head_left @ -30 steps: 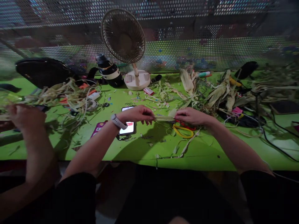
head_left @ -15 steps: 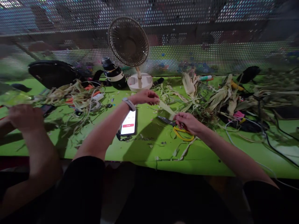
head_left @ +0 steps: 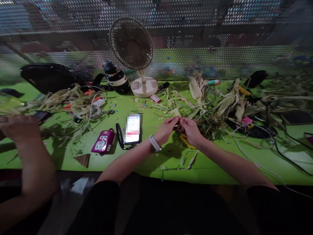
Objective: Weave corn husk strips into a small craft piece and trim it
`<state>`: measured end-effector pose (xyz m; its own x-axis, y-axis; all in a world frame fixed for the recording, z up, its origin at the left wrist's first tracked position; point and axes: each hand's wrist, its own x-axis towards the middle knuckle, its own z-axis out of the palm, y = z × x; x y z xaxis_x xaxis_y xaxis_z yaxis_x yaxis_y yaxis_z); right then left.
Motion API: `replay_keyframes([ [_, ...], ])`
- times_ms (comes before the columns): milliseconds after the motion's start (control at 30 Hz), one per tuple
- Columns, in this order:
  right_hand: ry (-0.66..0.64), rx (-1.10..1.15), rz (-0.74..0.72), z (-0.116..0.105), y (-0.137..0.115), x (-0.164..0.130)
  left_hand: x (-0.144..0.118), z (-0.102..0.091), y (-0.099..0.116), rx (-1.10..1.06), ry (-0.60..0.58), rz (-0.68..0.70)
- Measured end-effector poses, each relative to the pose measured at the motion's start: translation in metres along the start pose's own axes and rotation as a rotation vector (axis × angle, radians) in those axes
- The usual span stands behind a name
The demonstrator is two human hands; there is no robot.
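My left hand (head_left: 166, 130), a white watch on its wrist, and my right hand (head_left: 192, 131) meet at the fingertips above the green table. Both are closed in a pinch on a pale strip of corn husk (head_left: 176, 112), whose upper end sticks up beyond the fingers. Below them lie scissors with yellow handles (head_left: 187, 142), mostly covered by my hands. A heap of shredded husk (head_left: 211, 127) is just right of my right hand. To the left of my left wrist a lit phone (head_left: 133, 129) lies on the table.
A beige fan (head_left: 144, 87) and a black bottle (head_left: 117, 80) stand at the back against perforated metal. A purple power strip (head_left: 104, 142) lies left of the phone. Husk bundles (head_left: 195, 89) and cables (head_left: 254, 163) spread rightward. A co-worker's hand (head_left: 21, 127) is at far left.
My left hand has come down and right to meet my right hand. The husk strip, earlier stretched between them, is now pinched by both. The power strip has come into sight.
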<state>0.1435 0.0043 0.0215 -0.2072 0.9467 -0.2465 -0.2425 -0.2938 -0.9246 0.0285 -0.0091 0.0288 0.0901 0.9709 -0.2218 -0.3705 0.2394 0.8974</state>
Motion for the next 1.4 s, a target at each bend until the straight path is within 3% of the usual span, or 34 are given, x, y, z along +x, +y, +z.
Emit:
replay_keyframes([
  [100, -0.011, 0.001, -0.042, 0.003, 0.006, -0.005, 0.0, 0.002, -0.005, -0.058, 0.066, 0.029],
  [267, -0.087, -0.145, -0.011, -0.005, 0.004, -0.004, -0.001, -0.006, -0.002, 0.019, 0.094, 0.134],
  [400, 0.038, -0.22, -0.089, -0.019, -0.01, 0.006, -0.006, -0.012, 0.003, 0.062, 0.063, 0.178],
  [467, 0.021, -0.168, -0.015, -0.022, -0.014, 0.009, -0.009, -0.013, 0.003, 0.068, 0.013, 0.168],
  [567, -0.189, -0.053, 0.142, -0.017, -0.014, 0.007, -0.014, -0.012, -0.002, 0.093, -0.092, 0.117],
  [633, -0.259, 0.007, 0.171, -0.012, -0.012, 0.004, -0.016, -0.01, -0.006, 0.113, -0.146, 0.072],
  [900, -0.189, 0.034, 0.078, -0.01, -0.003, 0.002, -0.025, -0.013, 0.0, -0.071, -0.066, -0.217],
  [1000, -0.174, 0.021, 0.053, -0.01, -0.001, 0.001, -0.028, -0.017, 0.002, -0.127, -0.073, -0.268],
  [1167, -0.165, 0.002, -0.008, -0.01, 0.0, 0.0, -0.029, -0.022, -0.007, -0.037, -0.093, -0.164],
  [1400, -0.118, 0.066, -0.058, -0.005, 0.003, -0.007, -0.028, -0.029, -0.008, 0.341, -0.222, 0.088],
])
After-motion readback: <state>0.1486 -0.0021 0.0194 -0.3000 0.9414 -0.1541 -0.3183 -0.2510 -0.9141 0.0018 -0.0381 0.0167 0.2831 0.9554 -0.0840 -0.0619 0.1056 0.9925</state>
